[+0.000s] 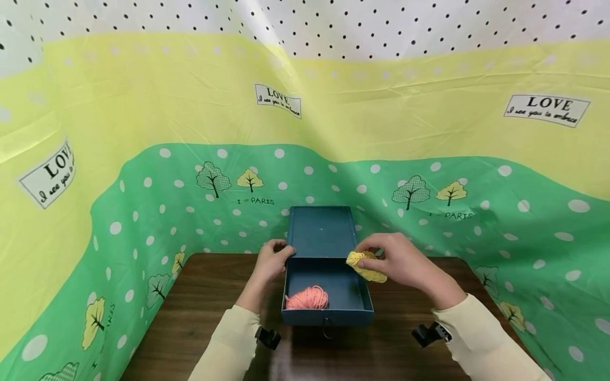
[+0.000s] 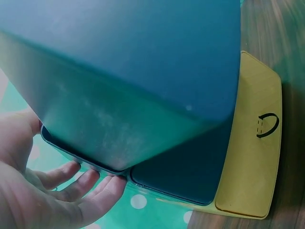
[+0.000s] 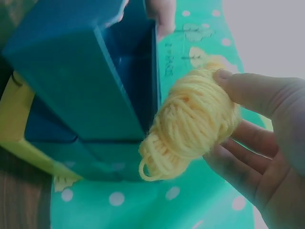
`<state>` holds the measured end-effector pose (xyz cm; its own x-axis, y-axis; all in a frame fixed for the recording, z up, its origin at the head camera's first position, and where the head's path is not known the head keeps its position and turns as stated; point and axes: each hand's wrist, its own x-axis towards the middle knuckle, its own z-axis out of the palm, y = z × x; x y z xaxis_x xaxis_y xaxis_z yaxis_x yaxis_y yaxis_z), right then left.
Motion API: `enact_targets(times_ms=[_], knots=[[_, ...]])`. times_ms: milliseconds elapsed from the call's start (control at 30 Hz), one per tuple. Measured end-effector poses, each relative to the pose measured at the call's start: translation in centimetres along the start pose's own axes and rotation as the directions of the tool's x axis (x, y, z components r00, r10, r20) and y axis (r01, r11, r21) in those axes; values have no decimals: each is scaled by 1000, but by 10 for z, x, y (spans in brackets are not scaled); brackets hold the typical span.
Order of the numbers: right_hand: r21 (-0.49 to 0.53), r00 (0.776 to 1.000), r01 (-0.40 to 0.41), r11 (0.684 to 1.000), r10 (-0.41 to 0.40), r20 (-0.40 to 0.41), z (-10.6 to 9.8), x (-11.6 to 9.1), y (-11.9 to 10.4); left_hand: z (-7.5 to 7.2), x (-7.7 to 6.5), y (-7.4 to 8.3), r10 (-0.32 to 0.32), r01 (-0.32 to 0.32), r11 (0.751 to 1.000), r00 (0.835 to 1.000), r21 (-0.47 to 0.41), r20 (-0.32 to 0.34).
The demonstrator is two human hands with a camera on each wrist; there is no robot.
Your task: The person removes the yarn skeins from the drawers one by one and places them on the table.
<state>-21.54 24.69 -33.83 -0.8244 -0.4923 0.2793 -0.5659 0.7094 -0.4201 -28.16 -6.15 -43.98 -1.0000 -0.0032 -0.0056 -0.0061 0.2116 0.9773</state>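
A blue drawer box (image 1: 321, 233) stands at the back of the table, its top drawer (image 1: 343, 316) pulled out towards me. Inside the drawer's front left corner lies a skein of pink yarn (image 1: 307, 298). My right hand (image 1: 397, 262) pinches a skein of yellow yarn (image 3: 193, 114) between thumb and fingers, at the drawer's right side. One loose loop hangs from the yarn's end in the right wrist view. At the box's left side my left hand (image 1: 274, 259) grips the edge, its fingertips (image 2: 90, 179) against the rim.
Below the drawer, a yellow drawer front (image 2: 252, 138) with a black loop pull shows in the left wrist view. The box stands on a dark wooden table (image 1: 205, 296). A patterned green and yellow curtain (image 1: 267, 174) hangs close behind and around it.
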Motion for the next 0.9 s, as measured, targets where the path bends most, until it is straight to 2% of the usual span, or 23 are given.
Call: enact_targets(times_ms=[500,900], knots=[[-14,998,-66,998,66,-14,5,-13,41,-2,2,1,23,-23,1000,999,0,23],[37,983,-183,982,183,19,28,-28,79,-3,3,-1,23,-23,1000,999,-10,42]])
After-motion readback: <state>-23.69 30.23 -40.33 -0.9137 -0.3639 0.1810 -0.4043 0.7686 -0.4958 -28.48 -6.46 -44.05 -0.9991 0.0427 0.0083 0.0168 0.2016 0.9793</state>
